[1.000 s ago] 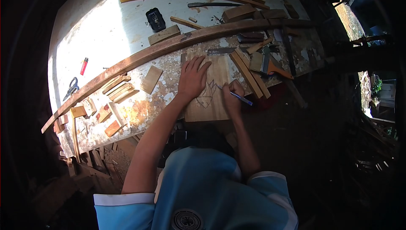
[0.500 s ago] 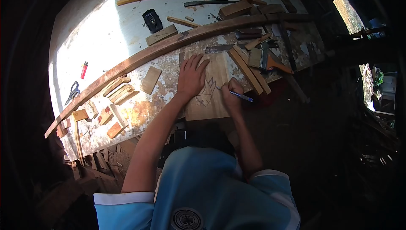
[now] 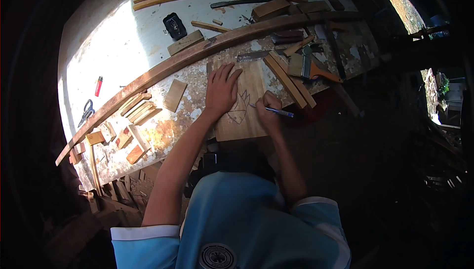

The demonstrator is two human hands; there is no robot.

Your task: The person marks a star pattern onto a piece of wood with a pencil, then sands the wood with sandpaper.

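Note:
A flat wooden board [image 3: 249,126] lies at the near edge of the table, with a line drawing [image 3: 238,115] of a pointed, leafy shape on it. My left hand [image 3: 222,90] rests flat on the board's left part, fingers stretched out and slightly spread, beside the drawing. On the right, my right hand [image 3: 269,108] grips a blue pen [image 3: 282,113] between closed fingers. The pen's tip is right at the drawing's right side, and its rear end points right. Part of the drawing is hidden by my left hand.
A long wooden strip [image 3: 163,72] crosses the table [image 3: 106,34]. Wood offcuts [image 3: 140,108], a red lighter [image 3: 98,86] and scissors [image 3: 86,111] lie left. Right of the board are wooden strips [image 3: 289,83] and an orange-handled brush [image 3: 321,74]. A black tray [image 3: 174,26] stands farther back.
My right hand and the pen have shifted very slightly left over the board. My left hand stays flat in its place. The view has tilted a little.

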